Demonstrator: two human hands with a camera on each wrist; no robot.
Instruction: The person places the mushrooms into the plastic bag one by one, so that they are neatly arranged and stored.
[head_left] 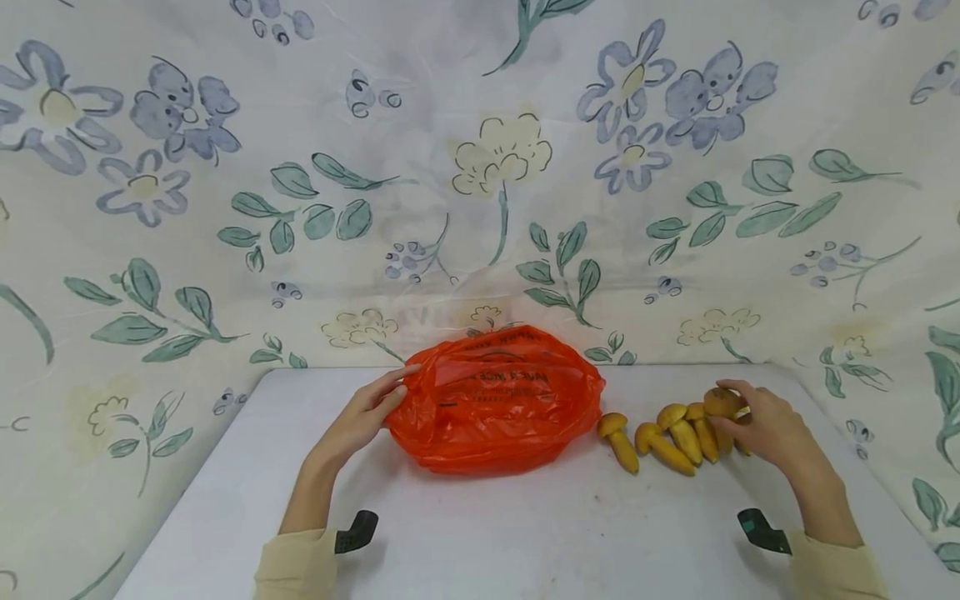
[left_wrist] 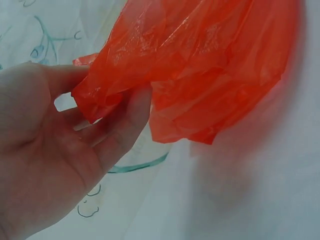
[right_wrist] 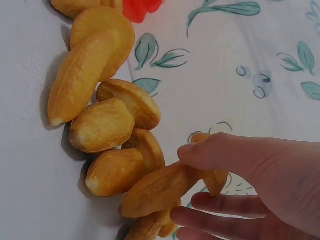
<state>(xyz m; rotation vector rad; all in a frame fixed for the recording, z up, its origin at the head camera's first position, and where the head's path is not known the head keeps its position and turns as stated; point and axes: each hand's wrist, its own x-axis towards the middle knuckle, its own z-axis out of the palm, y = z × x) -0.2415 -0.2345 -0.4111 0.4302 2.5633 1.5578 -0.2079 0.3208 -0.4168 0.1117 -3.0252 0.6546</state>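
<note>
While the left grip (head_left: 365, 414) pinches the red bag (head_left: 495, 404), we note the right grip (head_left: 772, 427) holding one mushroom (right_wrist: 159, 191) — other mushrooms (head_left: 682, 435) alongside on the table (head_left: 525, 533).

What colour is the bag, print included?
The bag is orange-red with dark print; the head view shows it best.
</note>
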